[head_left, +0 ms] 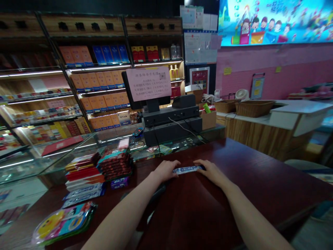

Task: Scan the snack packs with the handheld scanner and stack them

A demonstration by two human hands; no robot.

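Note:
A long, narrow blue-and-white packet (187,169) with printed lettering lies level just above or on the dark red tabletop; I cannot tell whether it touches. My left hand (166,170) is closed around its left end, thumb toward me. At the other end, my right hand (208,171) grips it between thumb and fingers. Left of my left arm stand a pile of red, white and blue flat packets (83,175) and a stack of dark red packets (116,165). Purple packets (119,182) lie beside them.
Colourful flat packages with a yellow duck (62,222) lie at the table's front left. Behind the table (260,180) are a glass counter (70,149) and a cash register (173,126) with a pink sign (149,83). Baskets (253,108) stand on a farther counter.

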